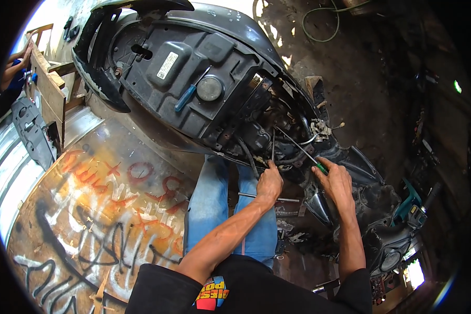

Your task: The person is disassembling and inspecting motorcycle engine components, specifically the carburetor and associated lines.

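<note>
A partly stripped dark scooter body (222, 63) lies across the upper middle, its engine bay (261, 131) exposed. My left hand (269, 183) is closed on a metal T-handle wrench (273, 149) whose shaft runs up into the bay, its crossbar behind my wrist. My right hand (334, 180) grips a green-handled screwdriver (322, 168), its long shaft angled up-left into the same bay, close to the wrench's upper end. A blue-handled screwdriver (184, 98) lies on the black plastic housing beside a round cap (209, 88). The two tool tips are too small to make out.
Another person's hand (14, 68) is at the far left by a wooden frame (52, 99), above a grey panel (31, 128). A painted plywood board (73, 225) stands lower left. A coiled hose (319, 39) lies upper right; a teal tool (407, 201) is at right.
</note>
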A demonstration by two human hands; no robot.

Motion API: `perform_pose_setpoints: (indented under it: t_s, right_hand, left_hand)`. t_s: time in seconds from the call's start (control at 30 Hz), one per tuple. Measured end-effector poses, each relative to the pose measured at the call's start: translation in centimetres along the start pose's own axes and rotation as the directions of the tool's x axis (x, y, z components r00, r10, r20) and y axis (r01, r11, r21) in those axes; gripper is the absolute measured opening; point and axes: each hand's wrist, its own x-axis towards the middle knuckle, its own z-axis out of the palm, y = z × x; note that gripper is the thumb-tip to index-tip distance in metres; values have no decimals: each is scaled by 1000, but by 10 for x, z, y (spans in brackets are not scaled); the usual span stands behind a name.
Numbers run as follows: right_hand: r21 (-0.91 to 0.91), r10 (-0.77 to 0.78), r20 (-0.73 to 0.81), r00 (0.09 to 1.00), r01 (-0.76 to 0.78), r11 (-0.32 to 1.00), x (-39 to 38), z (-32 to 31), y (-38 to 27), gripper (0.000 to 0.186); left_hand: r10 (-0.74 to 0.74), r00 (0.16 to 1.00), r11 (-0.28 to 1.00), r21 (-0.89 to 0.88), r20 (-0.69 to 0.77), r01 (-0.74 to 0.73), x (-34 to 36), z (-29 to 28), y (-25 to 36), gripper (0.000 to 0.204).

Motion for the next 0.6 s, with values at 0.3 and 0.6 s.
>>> perform_pose_setpoints:
  t_s: [0.3, 0.6]
  right_hand:
    - [-52, -30, 31, 999, 32, 998, 19, -10, -11, 40]
    - [-57, -122, 31, 992, 124, 991, 17, -8, 3, 40]
  left_hand:
    - [31, 999, 1000, 3, 34, -31, 5, -3, -8, 48]
    - [-2, 1000, 1000, 27, -4, 2, -2, 13, -8, 49]
